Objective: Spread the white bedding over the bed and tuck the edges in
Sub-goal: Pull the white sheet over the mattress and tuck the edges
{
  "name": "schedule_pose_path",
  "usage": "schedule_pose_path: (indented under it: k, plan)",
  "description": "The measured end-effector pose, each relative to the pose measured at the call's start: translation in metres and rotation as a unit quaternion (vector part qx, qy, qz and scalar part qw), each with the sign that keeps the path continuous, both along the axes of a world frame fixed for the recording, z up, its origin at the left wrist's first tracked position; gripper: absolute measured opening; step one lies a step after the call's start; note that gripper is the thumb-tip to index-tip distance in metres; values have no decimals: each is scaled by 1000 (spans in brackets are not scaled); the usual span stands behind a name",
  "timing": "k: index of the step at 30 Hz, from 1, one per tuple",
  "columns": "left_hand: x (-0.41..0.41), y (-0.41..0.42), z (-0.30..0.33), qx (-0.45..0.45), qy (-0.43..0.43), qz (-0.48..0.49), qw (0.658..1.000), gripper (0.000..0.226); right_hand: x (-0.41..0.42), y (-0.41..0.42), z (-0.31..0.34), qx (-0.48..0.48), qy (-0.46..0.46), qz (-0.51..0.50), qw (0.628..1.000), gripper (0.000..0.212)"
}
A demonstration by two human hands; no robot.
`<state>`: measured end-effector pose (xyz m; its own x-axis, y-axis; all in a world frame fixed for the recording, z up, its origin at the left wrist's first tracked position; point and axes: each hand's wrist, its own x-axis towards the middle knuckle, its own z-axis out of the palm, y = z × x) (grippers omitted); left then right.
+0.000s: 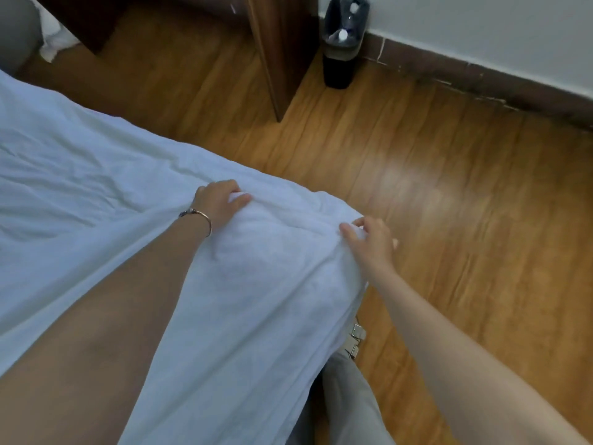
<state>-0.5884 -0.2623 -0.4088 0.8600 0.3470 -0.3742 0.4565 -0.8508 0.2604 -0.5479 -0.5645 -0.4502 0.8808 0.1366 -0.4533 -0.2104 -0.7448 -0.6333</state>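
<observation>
- Head view: the white bedding [112, 162] is lying spread over the bed, covering the left and centre of the picture and wrinkling in long creases toward the left.
- At the near corner of the bed the bedding is bunching into a thick, rounded fold and hanging down over the edge toward the person's legs.
- The left hand [218, 200] is resting on top of that fold, its grip holding a ridge of the bedding: the fingers are curling over the cloth and the thumb is pressing against it from the right.
- A thin bracelet [200, 218] is sitting on the left wrist.
- The right hand [372, 240] is lying at the outer edge of the corner, its grip pinching the bedding between thumb and curled fingers where the cloth is dropping over the side.
- The two hands are near each other, with the rounded fold between them.
- Below the corner, grey trousers [349, 399] are showing, with a metal buckle [356, 337] just beside the hanging cloth.
- The wooden floor [449, 220] is filling the right side of the picture.
- A dark waste bin [341, 43] is standing on the floor against the white wall [481, 27], just beside a wooden furniture panel [279, 53].
- A brown skirting board [481, 81] is running along the foot of the wall, chipped in places.
</observation>
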Motion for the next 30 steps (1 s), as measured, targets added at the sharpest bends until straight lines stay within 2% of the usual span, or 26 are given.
schedule_pose_path:
  k: [3,4,6,8,11,16,18,22,24,26,28,30]
  plan:
    - [-21,20,-4,93,16,32,995,46,-16,-15,-13,82,52,-33,995,17]
    - [-26,25,-4,97,7,64,993,50,-18,-18,-16,111,63,-56,990,17]
    - [-29,29,-7,39,-30,133,990,48,-19,-18,-22,150,70,-111,980,19]
    - [-15,29,-13,0,-65,168,984,34,-13,-13,-29,162,70,-156,972,22]
    - [7,25,-15,8,-102,146,984,22,-8,-6,-34,160,56,-209,963,20]
    - [55,16,-12,19,-155,78,985,22,26,-14,-44,116,-27,-265,957,11]
    - [86,11,-11,28,-162,25,986,24,46,-21,-48,106,-31,-270,957,11]
    - [115,7,-29,75,-14,-2,997,25,56,-30,-61,62,28,-211,975,9]
    - [112,7,-40,93,29,-14,995,26,53,-36,-66,28,54,-164,985,11]
    - [116,8,-38,89,16,-14,996,25,57,-40,-69,6,54,-124,991,13]
    - [127,14,-27,60,-44,16,997,25,70,-34,-68,-20,18,-92,995,14]
    - [137,16,-22,53,-103,27,993,25,78,-22,-67,-49,-9,-115,992,13]
